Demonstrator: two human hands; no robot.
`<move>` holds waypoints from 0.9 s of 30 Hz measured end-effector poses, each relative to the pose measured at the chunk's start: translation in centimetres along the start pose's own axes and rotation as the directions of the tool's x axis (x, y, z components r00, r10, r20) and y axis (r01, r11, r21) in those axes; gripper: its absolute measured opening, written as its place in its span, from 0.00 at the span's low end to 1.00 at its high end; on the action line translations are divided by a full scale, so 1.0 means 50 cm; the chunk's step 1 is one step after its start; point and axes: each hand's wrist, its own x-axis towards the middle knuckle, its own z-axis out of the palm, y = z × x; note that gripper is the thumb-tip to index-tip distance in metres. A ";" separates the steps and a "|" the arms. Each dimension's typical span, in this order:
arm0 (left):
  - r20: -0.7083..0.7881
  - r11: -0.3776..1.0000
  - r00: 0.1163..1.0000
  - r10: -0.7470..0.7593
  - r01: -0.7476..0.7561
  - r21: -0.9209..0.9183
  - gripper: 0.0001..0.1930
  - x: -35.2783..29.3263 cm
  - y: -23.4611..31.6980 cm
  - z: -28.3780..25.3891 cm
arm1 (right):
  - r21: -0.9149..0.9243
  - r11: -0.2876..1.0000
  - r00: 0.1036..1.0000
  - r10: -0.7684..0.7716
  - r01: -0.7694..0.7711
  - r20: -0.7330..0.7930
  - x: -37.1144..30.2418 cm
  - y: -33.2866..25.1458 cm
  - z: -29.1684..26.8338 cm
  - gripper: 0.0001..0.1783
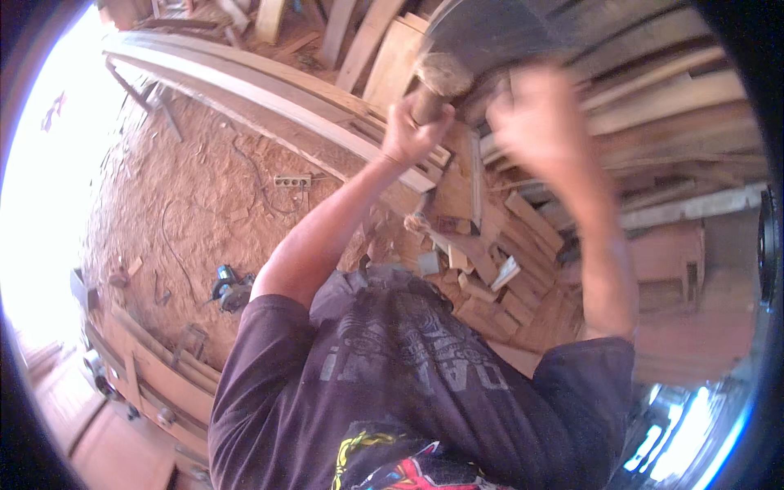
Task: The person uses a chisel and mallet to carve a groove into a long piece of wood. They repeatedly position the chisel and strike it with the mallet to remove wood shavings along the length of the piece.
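My left hand (415,135) is raised in front of me, closed round a short, thick wooden piece. The upper end of this round-ended wooden piece (443,75) is pale, rough and wider than the part in my fingers. To its right, my right hand (543,114) is lifted and smeared by motion, with its fingers curled inward. Whether it holds anything cannot be made out. Just beyond both hands is a large, dark grey, curved surface (490,33), partly blurred. Long planed timber beams (269,98) run from the far left to beneath my left hand.
Stacked boards (661,106) fill the far right, and offcuts (510,302) lie below them. A power strip (292,180) and loose cables rest on the shavings-covered floor (200,163). A blue-and-black power tool (229,287) sits by my left elbow, near a wooden frame (155,384).
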 end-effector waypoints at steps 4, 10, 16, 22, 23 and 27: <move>0.048 0.998 0.998 -0.043 0.041 0.043 0.15 0.012 -0.001 -0.011 | 0.549 0.829 0.993 -0.111 0.109 -0.029 -0.038 0.054 0.059 0.15; 0.101 0.988 0.985 -0.139 0.132 0.076 0.13 -0.003 0.010 -0.012 | 0.663 0.536 0.851 0.299 -0.523 0.431 -0.288 0.109 0.316 0.20; 0.073 0.990 0.988 -0.133 0.135 -0.028 0.14 -0.004 -0.010 -0.031 | 0.453 0.237 0.510 0.320 -0.859 0.799 -0.502 0.109 0.535 0.23; 0.024 0.991 0.992 -0.125 0.123 0.056 0.16 -0.009 0.001 -0.034 | 0.183 0.925 0.745 0.139 -0.333 0.652 -0.509 0.128 0.530 0.38; 0.022 0.990 0.992 -0.125 0.123 0.065 0.17 -0.010 0.001 -0.033 | 0.150 0.940 0.686 0.110 -0.308 0.720 -0.491 0.131 0.512 0.40; 0.020 0.984 0.984 -0.178 0.178 -0.025 0.14 -0.010 0.012 -0.029 | 0.122 0.938 0.514 0.066 -0.324 0.855 -0.361 0.154 0.439 0.42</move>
